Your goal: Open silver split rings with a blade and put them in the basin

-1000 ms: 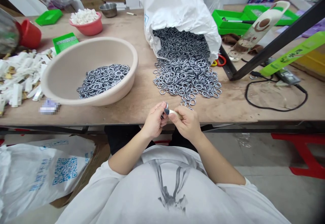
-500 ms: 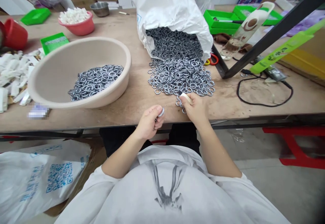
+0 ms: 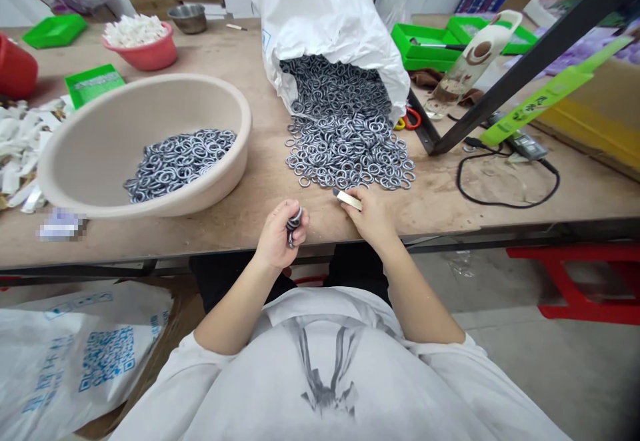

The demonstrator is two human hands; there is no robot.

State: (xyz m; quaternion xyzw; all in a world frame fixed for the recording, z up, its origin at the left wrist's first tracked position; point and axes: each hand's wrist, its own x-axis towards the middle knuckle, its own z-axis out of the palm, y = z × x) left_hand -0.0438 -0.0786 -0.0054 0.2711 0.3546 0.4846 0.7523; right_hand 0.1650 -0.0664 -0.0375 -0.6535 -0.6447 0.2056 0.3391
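Stick (image 3: 350,201) slants to ten o'clock beside a fistful of rings (image 3: 294,225)

From where I stand, the right hand (image 3: 374,219) pinches one pale stick in its fingers by the near edge of the counter (image 3: 436,191); the long axis slopes, dark tip toward ten o'clock, blunt end toward four. The left hand (image 3: 278,233), at nine o'clock from it, curls its fingers round several rings, too bunched to count. At twelve o'clock one white sack (image 3: 325,21), printed with a blue square code, lies open, a heap of loose rings (image 3: 350,154) at its mouth. One beige basin (image 3: 95,141) at ten o'clock holds more. Low at eight o'clock, a second sack (image 3: 35,334) bears blue characters and another code; one green strip (image 3: 543,104) at two o'clock has dark lettering I can't read
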